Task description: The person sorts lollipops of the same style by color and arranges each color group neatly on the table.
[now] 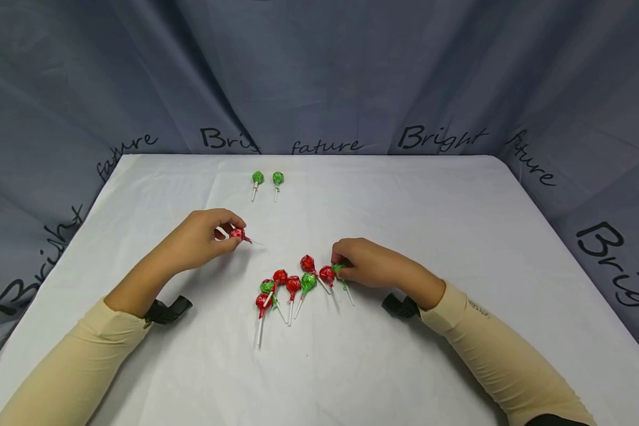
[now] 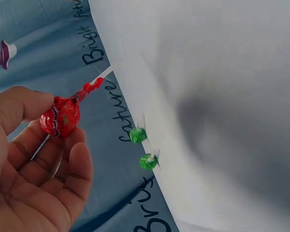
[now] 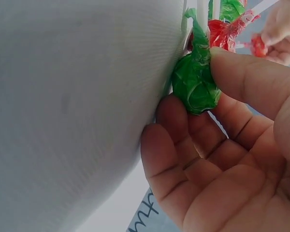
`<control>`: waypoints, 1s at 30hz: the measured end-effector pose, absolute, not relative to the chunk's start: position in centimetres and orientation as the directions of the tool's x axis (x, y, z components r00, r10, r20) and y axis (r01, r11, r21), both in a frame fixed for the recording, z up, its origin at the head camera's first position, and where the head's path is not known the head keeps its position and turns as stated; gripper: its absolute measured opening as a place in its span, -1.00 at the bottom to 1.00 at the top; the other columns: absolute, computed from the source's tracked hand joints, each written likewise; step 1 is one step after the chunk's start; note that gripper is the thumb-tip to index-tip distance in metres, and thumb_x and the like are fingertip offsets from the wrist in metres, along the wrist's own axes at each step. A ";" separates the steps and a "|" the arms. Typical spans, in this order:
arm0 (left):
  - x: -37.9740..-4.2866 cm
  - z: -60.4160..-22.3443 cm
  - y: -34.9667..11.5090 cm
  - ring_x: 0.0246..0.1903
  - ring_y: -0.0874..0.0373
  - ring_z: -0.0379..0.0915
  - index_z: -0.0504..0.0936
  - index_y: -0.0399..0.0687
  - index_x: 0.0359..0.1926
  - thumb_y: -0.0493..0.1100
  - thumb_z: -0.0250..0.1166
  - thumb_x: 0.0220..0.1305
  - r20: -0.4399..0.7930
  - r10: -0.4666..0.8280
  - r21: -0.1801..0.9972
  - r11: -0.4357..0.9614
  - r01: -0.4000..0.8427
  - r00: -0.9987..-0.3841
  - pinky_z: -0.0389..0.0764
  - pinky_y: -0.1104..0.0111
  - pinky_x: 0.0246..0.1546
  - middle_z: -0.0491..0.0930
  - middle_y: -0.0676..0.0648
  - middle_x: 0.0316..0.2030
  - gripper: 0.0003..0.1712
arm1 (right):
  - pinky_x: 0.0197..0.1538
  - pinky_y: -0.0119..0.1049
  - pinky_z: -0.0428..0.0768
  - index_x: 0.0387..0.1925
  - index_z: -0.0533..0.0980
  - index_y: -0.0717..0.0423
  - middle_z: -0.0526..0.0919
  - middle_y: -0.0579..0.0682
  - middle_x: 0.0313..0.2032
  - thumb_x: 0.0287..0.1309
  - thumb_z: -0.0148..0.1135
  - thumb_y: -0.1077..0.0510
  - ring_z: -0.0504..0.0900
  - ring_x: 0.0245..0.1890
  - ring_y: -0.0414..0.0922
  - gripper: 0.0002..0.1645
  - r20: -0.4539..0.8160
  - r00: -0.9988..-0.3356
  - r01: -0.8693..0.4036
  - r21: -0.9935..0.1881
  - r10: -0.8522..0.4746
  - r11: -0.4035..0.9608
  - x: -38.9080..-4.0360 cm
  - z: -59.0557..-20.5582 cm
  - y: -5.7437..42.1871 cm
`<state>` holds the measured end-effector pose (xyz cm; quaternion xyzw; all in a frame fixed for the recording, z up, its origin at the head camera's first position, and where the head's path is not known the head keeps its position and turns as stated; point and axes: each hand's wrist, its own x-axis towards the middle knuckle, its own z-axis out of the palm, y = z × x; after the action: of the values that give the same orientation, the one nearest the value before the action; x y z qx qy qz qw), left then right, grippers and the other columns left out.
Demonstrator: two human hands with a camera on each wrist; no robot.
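Observation:
My left hand (image 1: 207,236) pinches a red-wrapped lollipop (image 2: 62,116) by its candy head, held above the white table with the stick pointing away from the palm. Thumb and fingertips of my right hand (image 1: 370,260) grip the head of a green lollipop (image 3: 195,84) at the right end of a loose group. Right beside it lies a red lollipop (image 1: 327,274), and another red lollipop (image 1: 307,263) is just behind. A green lollipop (image 1: 308,281) is a little to the left, stick toward me.
More lollipops lie at the group's left side, among them a red lollipop (image 1: 263,300) and a partly covered green lollipop (image 1: 267,286). Two green lollipops (image 1: 278,178) stand apart near the table's back edge. A grey-blue curtain (image 1: 319,77) with lettering surrounds the white table (image 1: 404,201).

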<state>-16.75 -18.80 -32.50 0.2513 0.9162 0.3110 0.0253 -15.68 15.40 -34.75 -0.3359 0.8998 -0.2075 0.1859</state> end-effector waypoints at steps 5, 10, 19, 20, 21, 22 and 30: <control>-18.9 -32.3 -19.0 -0.18 0.07 0.51 0.68 -0.21 -0.06 -0.29 0.28 0.27 0.114 0.454 0.614 0.667 0.422 -0.884 0.55 0.14 -0.12 0.62 -0.06 -0.19 -0.77 | -0.20 -0.27 0.46 -0.27 0.50 0.09 0.50 -0.11 -0.32 0.23 0.32 0.28 0.44 -0.31 -0.15 -0.87 -0.201 -0.704 -0.522 -0.503 -0.681 0.688 -15.7 -34.8 15.4; -20.9 -32.1 -19.0 -0.13 0.05 0.52 0.67 -0.21 0.02 -0.27 0.25 0.28 0.081 0.388 0.631 0.693 0.348 -0.918 0.54 0.13 -0.07 0.63 -0.09 -0.14 -0.70 | -0.20 -0.28 0.47 -0.28 0.49 0.09 0.50 -0.12 -0.33 0.22 0.33 0.28 0.44 -0.31 -0.15 -0.86 -0.192 -0.704 -0.533 -0.494 -0.684 0.687 -15.8 -35.1 15.4; -23.5 -33.0 -18.8 -0.11 -0.01 0.53 0.67 -0.20 0.00 -0.19 0.23 0.31 0.013 0.350 0.624 0.729 0.281 -0.937 0.46 0.18 -0.18 0.67 -0.12 -0.17 -0.70 | -0.20 -0.28 0.47 -0.26 0.51 0.09 0.51 -0.11 -0.31 0.23 0.33 0.26 0.44 -0.31 -0.15 -0.88 -0.207 -0.708 -0.516 -0.500 -0.675 0.695 -15.8 -34.8 15.4; -23.8 -33.3 -18.8 -0.11 0.00 0.53 0.68 -0.20 0.00 -0.19 0.24 0.30 0.013 0.350 0.625 0.729 0.281 -0.937 0.46 0.18 -0.15 0.67 -0.12 -0.17 -0.70 | -0.20 -0.28 0.47 -0.26 0.51 0.09 0.51 -0.11 -0.31 0.23 0.32 0.27 0.44 -0.31 -0.15 -0.88 -0.208 -0.708 -0.516 -0.500 -0.675 0.696 -15.8 -34.7 15.4; -24.1 -33.6 -18.8 -0.10 0.00 0.53 0.68 -0.21 0.00 -0.20 0.24 0.30 0.014 0.354 0.624 0.727 0.285 -0.935 0.46 0.17 -0.13 0.67 -0.13 -0.17 -0.70 | -0.20 -0.28 0.47 -0.25 0.51 0.09 0.51 -0.11 -0.31 0.24 0.32 0.27 0.44 -0.31 -0.16 -0.88 -0.211 -0.709 -0.513 -0.500 -0.673 0.698 -15.8 -34.7 15.4; -24.4 -33.9 -18.8 -0.10 0.00 0.52 0.68 -0.22 0.00 -0.20 0.24 0.30 0.012 0.359 0.627 0.725 0.287 -0.933 0.45 0.15 -0.09 0.68 -0.13 -0.17 -0.70 | -0.20 -0.29 0.47 -0.25 0.51 0.09 0.52 -0.11 -0.30 0.24 0.32 0.26 0.45 -0.30 -0.16 -0.88 -0.216 -0.712 -0.506 -0.501 -0.668 0.702 -15.8 -34.8 15.4; -25.6 -35.6 -18.8 -0.19 0.00 0.50 0.68 -0.21 0.02 -0.20 0.24 0.35 0.021 0.402 0.578 0.742 0.339 -0.915 0.46 0.15 -0.15 0.67 -0.14 -0.15 -0.72 | -0.21 -0.28 0.48 -0.25 0.51 0.08 0.51 -0.11 -0.31 0.24 0.32 0.25 0.45 -0.31 -0.16 -0.88 -0.216 -0.718 -0.500 -0.502 -0.662 0.706 -15.8 -34.9 15.4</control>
<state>-25.64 -18.80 -35.56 0.1988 0.9319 0.2988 0.0523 -15.80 15.40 -34.90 -0.3217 0.9029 -0.2089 0.1942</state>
